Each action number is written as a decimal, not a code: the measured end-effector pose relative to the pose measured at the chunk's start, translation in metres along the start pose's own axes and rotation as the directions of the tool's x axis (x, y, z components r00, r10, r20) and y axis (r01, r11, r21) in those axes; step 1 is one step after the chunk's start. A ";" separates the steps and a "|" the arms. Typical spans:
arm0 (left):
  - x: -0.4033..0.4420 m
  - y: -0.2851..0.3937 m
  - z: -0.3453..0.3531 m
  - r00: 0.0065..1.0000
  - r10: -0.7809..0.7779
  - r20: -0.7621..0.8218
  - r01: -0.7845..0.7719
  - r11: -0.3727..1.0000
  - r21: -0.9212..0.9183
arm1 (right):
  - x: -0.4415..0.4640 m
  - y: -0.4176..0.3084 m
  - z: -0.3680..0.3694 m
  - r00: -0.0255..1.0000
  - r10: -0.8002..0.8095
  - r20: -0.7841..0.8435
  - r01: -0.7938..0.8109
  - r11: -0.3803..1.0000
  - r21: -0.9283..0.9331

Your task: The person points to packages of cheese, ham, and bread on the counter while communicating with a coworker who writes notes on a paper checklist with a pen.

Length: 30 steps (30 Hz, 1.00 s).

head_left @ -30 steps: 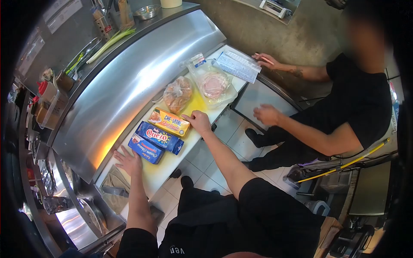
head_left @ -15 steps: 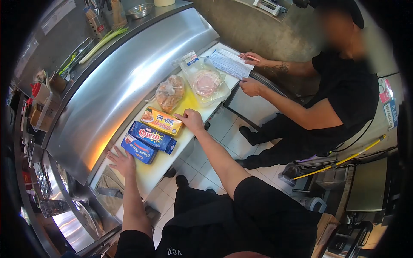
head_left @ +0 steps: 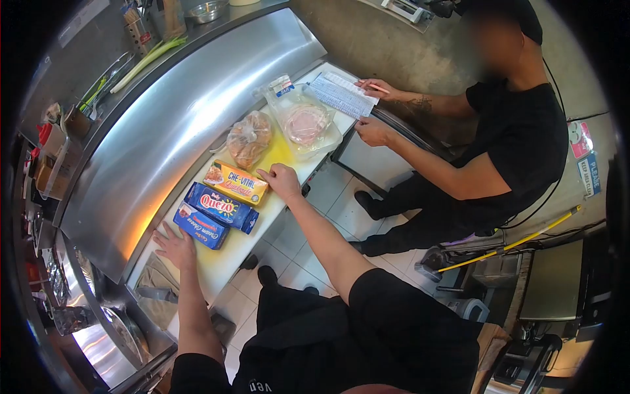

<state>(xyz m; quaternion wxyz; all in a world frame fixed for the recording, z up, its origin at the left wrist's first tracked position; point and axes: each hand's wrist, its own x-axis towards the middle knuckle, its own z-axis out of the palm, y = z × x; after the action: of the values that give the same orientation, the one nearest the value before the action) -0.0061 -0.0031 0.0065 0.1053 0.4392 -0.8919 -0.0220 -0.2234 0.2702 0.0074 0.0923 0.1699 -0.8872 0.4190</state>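
Note:
Three packages lie side by side on the white cutting board. They are a yellow Che-Vital box, a blue Quezo pack and a blue cream cheese box. My left hand rests flat on the board beside the cream cheese box, fingers spread, holding nothing. At the right end of the yellow box, my right hand leans on the board with its fingers curled in. I see nothing in it. Behind the boxes sit a clear bag of brownish food and a plastic pack of round pink slices.
A co-worker stands at the right, holding a pen over a written sheet. A knife lies on a folded cloth left of the board. A curved steel cover rises behind it.
The whole view has shifted slightly, so everything appears a little further left. Both my hands keep their places by the packages, and the packages have not moved on the board.

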 end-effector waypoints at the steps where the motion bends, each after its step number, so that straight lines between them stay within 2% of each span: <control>1: 0.000 0.000 0.000 1.000 0.001 0.001 -0.001 1.000 -0.001 | 0.000 0.000 0.000 1.000 0.009 0.005 -0.009 1.000 0.007; 11: 0.003 -0.002 0.006 1.000 -0.010 0.015 0.010 1.000 0.025 | 0.000 0.001 0.000 0.999 -0.028 -0.020 0.028 1.000 0.001; 13: 0.003 -0.002 0.006 1.000 -0.013 0.021 0.013 1.000 0.028 | 0.000 -0.002 -0.003 0.999 0.029 0.036 -0.030 0.999 0.023; 17: 0.003 0.000 0.003 0.999 -0.028 0.028 0.027 0.999 0.045 | 0.000 -0.003 -0.004 0.999 0.035 0.031 -0.035 0.999 0.025; 19: 0.003 0.001 0.001 0.999 -0.026 0.041 0.024 0.998 0.052 | -0.001 0.001 0.000 0.998 -0.040 -0.042 0.041 0.999 0.023; 26: 0.004 -0.001 0.007 0.999 -0.022 0.032 0.019 0.996 0.086 | 0.000 0.007 0.006 0.989 -0.082 -0.124 0.087 0.995 0.038; 30: 0.004 0.000 0.004 0.999 -0.024 0.029 0.021 0.995 0.099 | 0.000 0.002 0.000 0.996 -0.062 -0.063 0.066 0.996 0.055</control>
<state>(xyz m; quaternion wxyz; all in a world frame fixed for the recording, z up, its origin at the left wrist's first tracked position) -0.0091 -0.0060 0.0030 0.0698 0.4534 -0.8884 0.0141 -0.2245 0.2714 0.0056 0.1280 0.1879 -0.8656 0.4461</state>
